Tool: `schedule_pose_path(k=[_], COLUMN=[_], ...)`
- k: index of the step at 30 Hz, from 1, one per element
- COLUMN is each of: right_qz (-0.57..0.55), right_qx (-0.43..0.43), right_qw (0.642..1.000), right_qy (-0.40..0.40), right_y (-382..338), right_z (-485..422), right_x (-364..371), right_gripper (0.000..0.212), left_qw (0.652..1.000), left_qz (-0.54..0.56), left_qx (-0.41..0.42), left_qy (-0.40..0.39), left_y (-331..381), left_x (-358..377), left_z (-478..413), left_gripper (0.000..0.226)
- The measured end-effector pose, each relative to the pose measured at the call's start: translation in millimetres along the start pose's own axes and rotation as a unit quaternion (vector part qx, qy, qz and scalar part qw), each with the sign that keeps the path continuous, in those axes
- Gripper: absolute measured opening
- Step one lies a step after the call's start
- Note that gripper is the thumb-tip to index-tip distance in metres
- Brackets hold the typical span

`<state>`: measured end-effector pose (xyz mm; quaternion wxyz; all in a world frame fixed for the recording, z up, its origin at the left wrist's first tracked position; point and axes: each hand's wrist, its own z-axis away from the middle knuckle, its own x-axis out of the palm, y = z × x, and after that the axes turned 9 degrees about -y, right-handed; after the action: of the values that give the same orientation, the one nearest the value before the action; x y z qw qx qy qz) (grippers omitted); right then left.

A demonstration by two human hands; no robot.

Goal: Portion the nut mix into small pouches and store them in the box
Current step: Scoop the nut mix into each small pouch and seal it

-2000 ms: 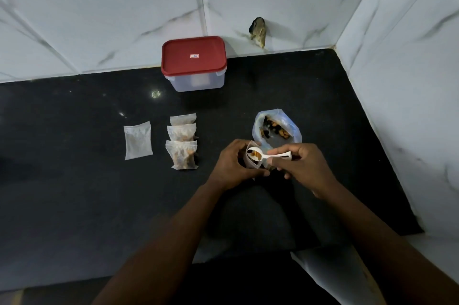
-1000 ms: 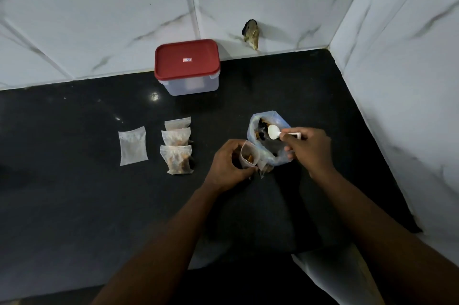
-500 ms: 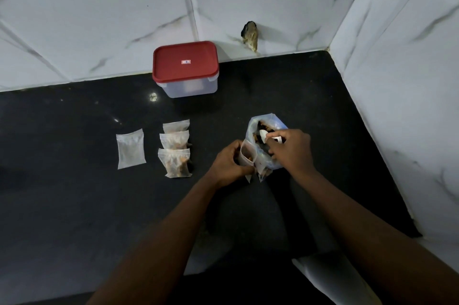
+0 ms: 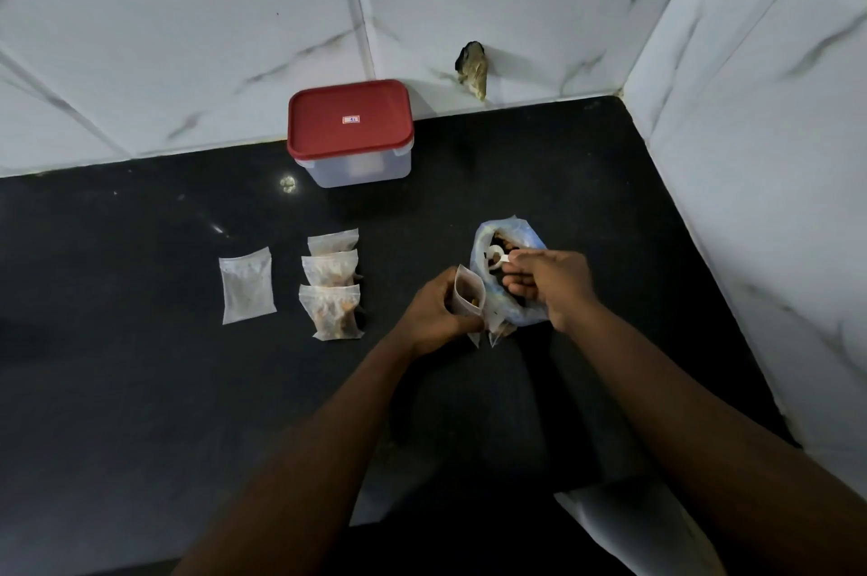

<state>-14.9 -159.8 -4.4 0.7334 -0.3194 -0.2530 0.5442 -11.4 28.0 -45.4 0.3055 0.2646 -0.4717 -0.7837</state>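
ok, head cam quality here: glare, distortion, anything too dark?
Head view: dim, bluish light; small glare spot on the black counter left of the box; wide-angle bows the wall tile lines; arms underexposed; spoon and open pouch legible, nuts soft.

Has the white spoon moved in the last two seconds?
Yes. The white spoon, pinched by the right hand, has gone from over the small pouch into the mouth of the nut mix bag, nearer the red-lidded box.

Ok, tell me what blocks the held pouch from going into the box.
The red lid sits closed on the box and must come off first. Nothing else visible lies between the box and the pouch in the left hand.
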Motion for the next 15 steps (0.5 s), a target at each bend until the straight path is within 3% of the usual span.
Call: schedule_pose_path(k=[7,15], right_qz=[-0.031,-0.095], right_qx=[-0.009,0.004], right_qw=[0.999,0.993], right_qy=[0.0,-0.065], right_y=[-7.2,-10.5], right_z=[9.6,31.3], right_x=[-9.6,-39.9], right_gripper=[0.005,0.022], left_qw=[1.0,1.0], left_qz=[0.012,0.005], left_qx=[-0.009,0.005], left_qy=[0.001,0.013], left_y=[-0.9,-0.8], left_x=[-2.0,1.5], left_z=[2.6,7.9], left_gripper=[0.053,0.052])
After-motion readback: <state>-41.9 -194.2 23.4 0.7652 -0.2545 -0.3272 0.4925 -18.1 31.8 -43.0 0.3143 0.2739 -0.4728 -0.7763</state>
